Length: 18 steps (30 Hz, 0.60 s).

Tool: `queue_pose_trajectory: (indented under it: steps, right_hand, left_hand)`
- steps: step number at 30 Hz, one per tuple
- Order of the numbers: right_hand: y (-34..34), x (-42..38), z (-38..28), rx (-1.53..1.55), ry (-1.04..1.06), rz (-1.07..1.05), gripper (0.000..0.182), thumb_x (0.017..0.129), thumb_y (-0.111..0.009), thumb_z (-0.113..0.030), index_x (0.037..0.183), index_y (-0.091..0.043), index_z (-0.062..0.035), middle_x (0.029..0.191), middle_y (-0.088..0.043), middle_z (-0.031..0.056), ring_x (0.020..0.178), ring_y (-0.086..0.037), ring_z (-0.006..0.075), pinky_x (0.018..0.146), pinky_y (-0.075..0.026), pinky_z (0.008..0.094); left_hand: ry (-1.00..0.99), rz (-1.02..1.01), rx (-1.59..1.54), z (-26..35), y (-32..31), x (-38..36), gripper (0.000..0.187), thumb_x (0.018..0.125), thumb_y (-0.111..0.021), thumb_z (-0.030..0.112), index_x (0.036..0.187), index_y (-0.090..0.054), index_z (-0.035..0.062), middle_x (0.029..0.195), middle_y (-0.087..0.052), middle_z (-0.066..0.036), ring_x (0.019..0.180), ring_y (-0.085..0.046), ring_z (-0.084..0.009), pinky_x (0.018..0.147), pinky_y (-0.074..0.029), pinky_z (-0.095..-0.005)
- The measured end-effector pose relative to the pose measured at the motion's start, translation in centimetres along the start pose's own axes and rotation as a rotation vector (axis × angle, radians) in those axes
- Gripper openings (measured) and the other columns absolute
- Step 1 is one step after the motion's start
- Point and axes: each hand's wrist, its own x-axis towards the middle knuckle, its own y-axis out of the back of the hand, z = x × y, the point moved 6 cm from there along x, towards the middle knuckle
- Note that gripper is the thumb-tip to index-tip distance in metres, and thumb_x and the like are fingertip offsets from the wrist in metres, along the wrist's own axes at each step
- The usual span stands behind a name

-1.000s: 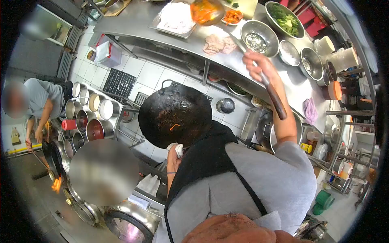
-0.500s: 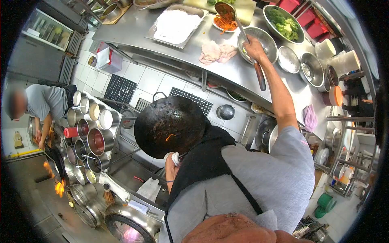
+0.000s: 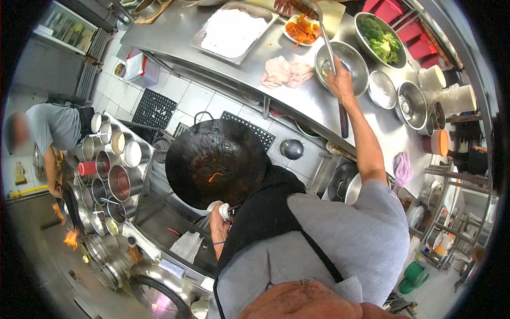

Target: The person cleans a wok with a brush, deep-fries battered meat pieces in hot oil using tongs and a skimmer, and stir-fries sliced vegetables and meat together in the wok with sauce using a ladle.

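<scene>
My left hand (image 3: 218, 223) is closed on a white cloth (image 3: 225, 210) at the near edge of a dark wok (image 3: 212, 159). An orange shred lies in the wok. Over the steel counter, my right hand (image 3: 340, 80) grips a long ladle (image 3: 326, 42) by its handle, whose dark end points back toward me. The ladle's bowl is beyond the plate of orange strips (image 3: 303, 30), at the counter's far side. Beneath my right hand sits a steel bowl (image 3: 358, 64) with small yellow-green bits inside. Pale raw meat (image 3: 287, 72) lies left of that bowl.
A tray of white powder (image 3: 231, 32) and a bowl of broccoli (image 3: 380, 40) stand on the counter (image 3: 175, 45). Several metal pots (image 3: 125, 181) stand at left, near a co-worker (image 3: 58, 127) and flames (image 3: 70, 239). Another person's hand (image 3: 283, 6) shows at the top.
The wok and my left hand have shifted slightly left. My right hand and the ladle are a little lower in view. Another person's hand has appeared beside the ladle's bowl.
</scene>
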Motion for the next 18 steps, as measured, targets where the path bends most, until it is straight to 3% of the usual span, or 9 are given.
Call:
queue_pose_trajectory:
  steps: [3, 6, 9, 10, 13, 14, 18]
  right_hand:
    - [0.2, 0.1, 0.3, -0.068, 0.144, 0.023, 0.059, 0.080, -0.055, -0.008, 0.138, -0.047, -0.0004, 0.099, -0.064, 0.0331, 0.092, -0.066, 0.0440, 0.085, -0.051, 0.0470]
    - [0.8, -0.5, -0.4, -0.015, -0.059, 0.040, 0.058, 0.081, -0.055, -0.009, 0.138, -0.048, 0.0014, 0.101, -0.066, 0.0307, 0.092, -0.068, 0.0408, 0.085, -0.052, 0.0440]
    - [0.8, -0.2, 0.1, 0.035, 0.086, 0.056, 0.059, 0.080, -0.054, -0.009, 0.137, -0.048, 0.0024, 0.098, -0.064, 0.0349, 0.095, -0.066, 0.0445, 0.083, -0.051, 0.0474]
    - [0.7, -0.1, 0.1, -0.020, 0.181, 0.119, 0.058, 0.081, -0.055, -0.010, 0.137, -0.048, 0.0030, 0.093, -0.068, 0.0292, 0.085, -0.069, 0.0396, 0.081, -0.053, 0.0447]
    - [-0.4, -0.1, 0.9, 0.254, -0.147, 0.022, 0.058, 0.082, -0.057, -0.011, 0.138, -0.049, 0.0022, 0.082, -0.068, 0.0202, 0.067, -0.067, 0.0270, 0.063, -0.055, 0.0399]
    - [-0.5, -0.7, -0.4, 0.601, -0.323, -0.111, 0.050, 0.086, -0.056, -0.010, 0.134, -0.051, 0.0009, 0.071, -0.058, 0.0079, 0.051, -0.054, 0.0128, 0.041, -0.047, 0.0325]
    - [-1.6, -0.7, -2.2, 1.499, -0.417, -0.133, 0.032, 0.091, -0.053, -0.005, 0.122, -0.046, -0.0068, 0.070, -0.042, -0.0015, 0.041, -0.035, 0.0070, 0.030, -0.035, 0.0256]
  left_hand:
    - [0.079, 0.070, -0.091, 1.2, -1.4, -2.5, 0.009, 0.086, -0.058, 0.018, 0.079, -0.055, 0.0143, 0.064, -0.054, 0.000, 0.050, -0.051, -0.0151, 0.040, -0.037, -0.0290]
    - [0.063, 0.073, -0.080, 1.7, -2.1, -3.2, 0.010, 0.087, -0.056, 0.017, 0.077, -0.053, 0.0141, 0.064, -0.053, -0.001, 0.052, -0.051, -0.0150, 0.042, -0.037, -0.0290]
    - [0.062, 0.039, -0.131, 1.5, -1.4, -3.4, 0.010, 0.087, -0.055, 0.018, 0.078, -0.054, 0.0142, 0.065, -0.053, -0.001, 0.053, -0.053, -0.0154, 0.044, -0.038, -0.0284]
    - [0.039, 0.022, -0.135, 2.0, -1.5, -3.7, 0.009, 0.087, -0.055, 0.018, 0.079, -0.054, 0.0139, 0.065, -0.054, -0.001, 0.054, -0.054, -0.0158, 0.043, -0.038, -0.0288]
    - [-0.011, -0.026, -0.180, 2.6, -1.4, -5.2, 0.009, 0.087, -0.056, 0.019, 0.080, -0.055, 0.0128, 0.067, -0.056, -0.003, 0.055, -0.056, -0.0171, 0.043, -0.039, -0.0303]
    - [-0.020, -0.048, -0.195, 2.7, -1.0, -5.7, 0.009, 0.087, -0.056, 0.019, 0.080, -0.056, 0.0122, 0.067, -0.058, -0.004, 0.055, -0.056, -0.0177, 0.043, -0.039, -0.0308]
    - [0.013, -0.052, -0.284, 2.4, 2.9, -7.9, 0.013, 0.086, -0.058, 0.021, 0.082, -0.057, 0.0095, 0.069, -0.062, -0.011, 0.054, -0.057, -0.0228, 0.041, -0.039, -0.0328]
